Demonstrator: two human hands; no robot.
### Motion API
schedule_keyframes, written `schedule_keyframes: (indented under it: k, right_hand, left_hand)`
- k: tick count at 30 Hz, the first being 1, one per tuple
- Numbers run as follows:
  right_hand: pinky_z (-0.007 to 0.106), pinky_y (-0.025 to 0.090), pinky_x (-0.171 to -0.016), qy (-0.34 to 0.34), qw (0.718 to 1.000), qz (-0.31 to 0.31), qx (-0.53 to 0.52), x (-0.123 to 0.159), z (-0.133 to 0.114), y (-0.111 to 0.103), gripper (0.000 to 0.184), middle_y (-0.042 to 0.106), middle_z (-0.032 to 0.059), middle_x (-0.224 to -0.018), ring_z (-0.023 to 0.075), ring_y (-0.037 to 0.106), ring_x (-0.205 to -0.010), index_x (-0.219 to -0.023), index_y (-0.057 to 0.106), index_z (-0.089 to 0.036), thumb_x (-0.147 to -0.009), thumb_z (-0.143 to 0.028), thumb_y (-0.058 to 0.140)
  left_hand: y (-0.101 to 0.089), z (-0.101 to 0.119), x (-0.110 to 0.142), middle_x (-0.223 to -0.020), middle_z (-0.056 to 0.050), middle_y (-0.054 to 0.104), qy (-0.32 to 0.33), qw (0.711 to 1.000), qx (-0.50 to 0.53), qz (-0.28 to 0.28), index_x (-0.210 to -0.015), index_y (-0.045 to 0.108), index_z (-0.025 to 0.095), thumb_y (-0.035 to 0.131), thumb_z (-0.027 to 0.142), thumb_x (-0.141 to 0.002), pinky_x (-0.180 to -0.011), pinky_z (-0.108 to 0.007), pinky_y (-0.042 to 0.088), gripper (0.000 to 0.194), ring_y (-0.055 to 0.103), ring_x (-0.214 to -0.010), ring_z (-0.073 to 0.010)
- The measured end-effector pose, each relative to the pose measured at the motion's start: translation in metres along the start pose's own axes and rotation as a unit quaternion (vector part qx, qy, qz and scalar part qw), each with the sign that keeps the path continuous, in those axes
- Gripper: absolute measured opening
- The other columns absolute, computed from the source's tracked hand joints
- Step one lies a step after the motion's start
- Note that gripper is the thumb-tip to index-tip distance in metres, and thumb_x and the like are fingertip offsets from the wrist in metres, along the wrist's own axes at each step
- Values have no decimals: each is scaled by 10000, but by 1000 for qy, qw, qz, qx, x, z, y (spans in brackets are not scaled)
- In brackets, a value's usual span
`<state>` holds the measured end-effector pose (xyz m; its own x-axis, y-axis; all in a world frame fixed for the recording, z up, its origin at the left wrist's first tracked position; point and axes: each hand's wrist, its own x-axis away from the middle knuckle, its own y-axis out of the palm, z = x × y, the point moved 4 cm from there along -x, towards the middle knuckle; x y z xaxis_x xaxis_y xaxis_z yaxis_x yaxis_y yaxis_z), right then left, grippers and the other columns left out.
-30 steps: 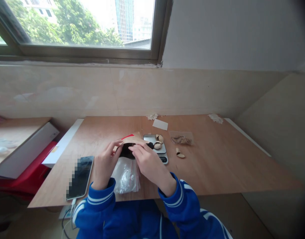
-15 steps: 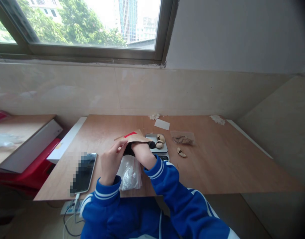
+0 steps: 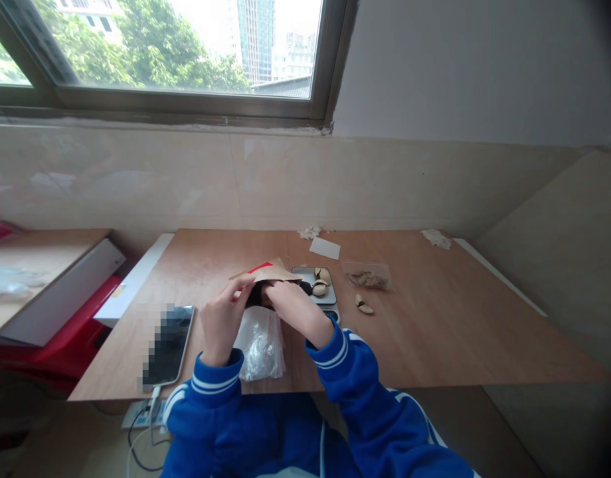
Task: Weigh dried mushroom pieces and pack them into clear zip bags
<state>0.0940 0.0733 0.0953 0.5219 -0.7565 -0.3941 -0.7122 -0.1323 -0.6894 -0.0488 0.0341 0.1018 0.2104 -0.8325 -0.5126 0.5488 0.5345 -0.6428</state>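
A brown paper bag (image 3: 270,272) with a red stripe lies open on the wooden table (image 3: 435,332). My left hand (image 3: 223,322) pinches the bag's near edge and holds its mouth open. My right hand (image 3: 291,305) has its fingertips at the dark opening of the bag; what they hold, if anything, is hidden. Just right of the bag, a small digital scale (image 3: 319,292) carries a few pale nut shells (image 3: 320,282). A pile of clear zip bags (image 3: 260,345) lies under my wrists.
A phone (image 3: 169,345) on a cable lies at the left front of the table. A clear bag of shells (image 3: 368,277), two loose shells (image 3: 362,305), a white card (image 3: 324,248) and paper scraps lie farther back. A white box (image 3: 61,292) stands left.
My right hand went deep into the bag half a second ago and has drawn back so the fingers show at its mouth. The left hand has kept its hold.
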Motion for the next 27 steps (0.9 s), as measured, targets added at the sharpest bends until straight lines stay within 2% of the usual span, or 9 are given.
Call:
schedule_keyframes:
  k: [3, 7, 10, 13, 15, 17, 21, 24, 27]
  right_hand:
    - [344, 489, -893, -7, 998, -55, 12, 12, -20, -25, 159, 682, 53, -985, 188, 628, -970, -933, 659, -203, -916, -142, 513]
    - [297, 498, -877, 13, 989, 25, -143, 24, -23, -51, 144, 688, 14, -997, 148, 636, -950, -997, 651, -232, -935, -243, 521]
    - [282, 517, -841, 70, 956, 135, -252, 34, 0, -60, 159, 689, 15, -1002, 145, 650, -918, -1009, 652, -236, -900, -326, 579]
    - [265, 541, -770, 137, 900, 252, -327, 45, 38, -63, 262, 678, 30, -1064, 146, 651, -900, -1050, 638, -236, -851, -406, 624]
    - [269, 549, -736, 177, 882, 286, -331, 49, 67, -61, 328, 674, 45, -1086, 155, 651, -891, -1075, 632, -229, -826, -442, 634]
    - [292, 549, -752, 198, 893, 272, -298, 47, 93, -57, 339, 685, 57, -1064, 170, 654, -889, -1053, 641, -214, -808, -448, 639]
    - [314, 526, -746, 212, 947, 191, -149, 30, 129, -45, 247, 712, 58, -943, 187, 663, -818, -964, 657, -196, -823, -392, 607]
    - [312, 489, -782, 212, 972, 106, 8, 13, 140, -33, 150, 718, 57, -932, 201, 654, -872, -944, 664, -204, -854, -292, 581]
    - [337, 437, -848, 205, 967, 31, 146, 4, 141, -24, 127, 714, 86, -968, 230, 631, -942, -939, 669, -188, -851, -184, 577]
  left_hand:
    - [-1, -3, -2, -704, 12, 690, -9, 1000, -7, 5, -940, 729, 298, 594, 424, -862, -534, -223, 357, 199, 621, -599, -146]
    - [-2, -3, -4, -672, 18, 675, -25, 1000, -10, 4, -946, 730, 304, 601, 425, -858, -540, -230, 353, 197, 612, -590, -147]
    - [-2, -2, -6, -657, 17, 668, -24, 1000, -11, 11, -939, 732, 302, 606, 440, -851, -532, -234, 346, 207, 612, -589, -153]
    - [-4, -2, -8, -656, 13, 668, -17, 999, -11, 28, -933, 730, 299, 605, 446, -848, -525, -237, 341, 210, 613, -589, -158]
    - [-4, -3, -9, -668, 13, 673, -18, 999, -9, 33, -931, 727, 295, 603, 442, -850, -525, -237, 344, 208, 615, -590, -157]
    - [-4, -3, -9, -692, 13, 680, -25, 999, -4, 33, -929, 720, 289, 596, 438, -856, -531, -238, 354, 206, 618, -595, -154]
    - [-2, -2, -10, -733, 16, 692, -42, 999, 2, 26, -919, 706, 279, 593, 423, -861, -543, -236, 381, 193, 618, -587, -141]
    - [-2, -2, -10, -760, 13, 697, -40, 999, 6, 24, -905, 702, 268, 594, 422, -860, -544, -230, 398, 194, 629, -592, -133]
    - [-3, -3, -10, -798, 8, 701, -41, 999, 11, 26, -904, 697, 260, 588, 436, -860, -550, -230, 424, 212, 638, -604, -132]
